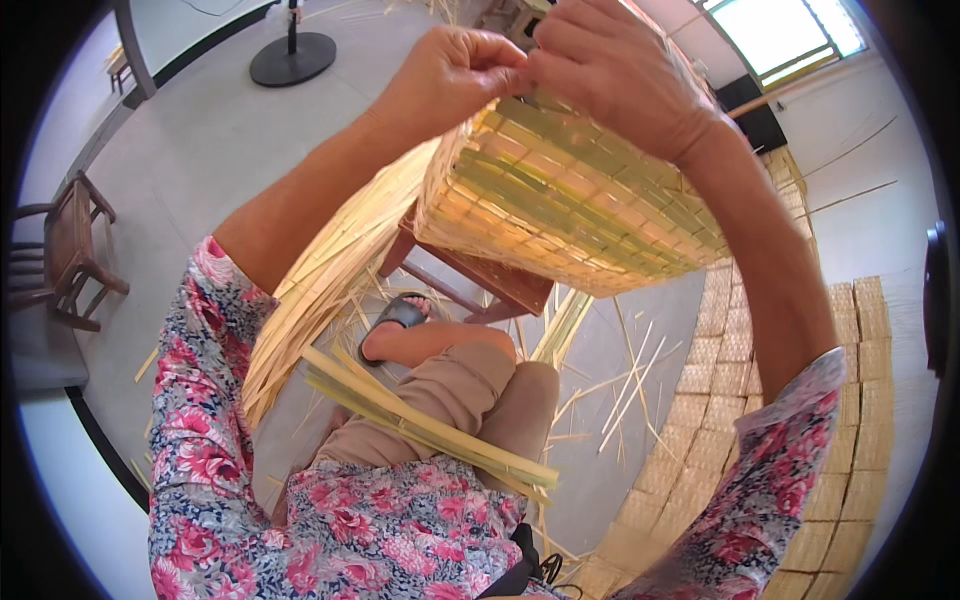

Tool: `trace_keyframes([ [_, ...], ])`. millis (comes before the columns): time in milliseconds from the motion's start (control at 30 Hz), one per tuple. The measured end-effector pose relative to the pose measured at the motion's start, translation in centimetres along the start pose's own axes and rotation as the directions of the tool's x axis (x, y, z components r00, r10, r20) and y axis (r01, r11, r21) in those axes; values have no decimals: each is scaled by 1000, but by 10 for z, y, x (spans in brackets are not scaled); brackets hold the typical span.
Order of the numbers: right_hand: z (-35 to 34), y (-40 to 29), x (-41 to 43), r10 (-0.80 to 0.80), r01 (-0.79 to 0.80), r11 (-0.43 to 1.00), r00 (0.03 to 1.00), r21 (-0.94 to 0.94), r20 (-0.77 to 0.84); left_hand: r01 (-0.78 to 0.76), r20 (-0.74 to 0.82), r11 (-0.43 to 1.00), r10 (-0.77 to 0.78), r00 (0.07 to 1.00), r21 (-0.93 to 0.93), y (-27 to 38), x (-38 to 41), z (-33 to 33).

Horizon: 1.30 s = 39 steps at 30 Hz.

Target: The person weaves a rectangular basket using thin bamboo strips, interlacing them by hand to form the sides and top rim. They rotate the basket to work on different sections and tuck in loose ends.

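Observation:
A woven basket of yellow and green plant strips [570, 195] rests tilted on a small reddish-brown wooden stool [487, 277]. At its top left edge my left hand [469, 67] has thumb and forefinger pinched together; whatever lies between them is too small to make out. Touching it from the right, my right hand [611, 71] is curled over the basket's upper edge, its fingertips mostly hidden. Several loose flat plant strips [442, 427] lie across my lap.
A long bundle of pale strips [337, 277] lies left of the stool. Scraps [630, 382] litter the grey floor. Rows of stacked woven pieces [690, 420] line the right side. A wooden chair [71, 247] stands at left, a round black stand base [292, 58] at upper left.

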State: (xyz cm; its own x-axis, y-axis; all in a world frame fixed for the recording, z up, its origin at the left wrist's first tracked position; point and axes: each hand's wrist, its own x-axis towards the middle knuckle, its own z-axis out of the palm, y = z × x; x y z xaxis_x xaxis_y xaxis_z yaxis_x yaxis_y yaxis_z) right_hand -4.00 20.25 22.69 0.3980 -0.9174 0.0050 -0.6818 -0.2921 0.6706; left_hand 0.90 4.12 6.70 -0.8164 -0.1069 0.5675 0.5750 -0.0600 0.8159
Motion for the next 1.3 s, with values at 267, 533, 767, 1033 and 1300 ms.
trace_keyframes([
  [267, -2, 1, -11, -16, 8, 993, 997, 116, 70, 51, 52, 997, -49, 997, -55, -2, 2, 1],
  [533, 16, -43, 27, 544, -442, 835, 755, -329, 366, 99, -109, 991, -109, 988, -95, -8, 3, 10],
  [767, -25, -89, -13, 788, -790, 612, 607, -34, 102, 94, -144, 994, -84, 986, 58, -17, 5, -16],
  [1033, 54, -144, -63, 941, -382, -326, -49, 865, 334, 83, -75, 984, -72, 995, 155, -1, 4, -13],
  [1300, 48, -147, -56, 957, -462, -258, -5, 849, 289, -699, 458, 108, 682, 570, 707, 31, 0, 2],
])
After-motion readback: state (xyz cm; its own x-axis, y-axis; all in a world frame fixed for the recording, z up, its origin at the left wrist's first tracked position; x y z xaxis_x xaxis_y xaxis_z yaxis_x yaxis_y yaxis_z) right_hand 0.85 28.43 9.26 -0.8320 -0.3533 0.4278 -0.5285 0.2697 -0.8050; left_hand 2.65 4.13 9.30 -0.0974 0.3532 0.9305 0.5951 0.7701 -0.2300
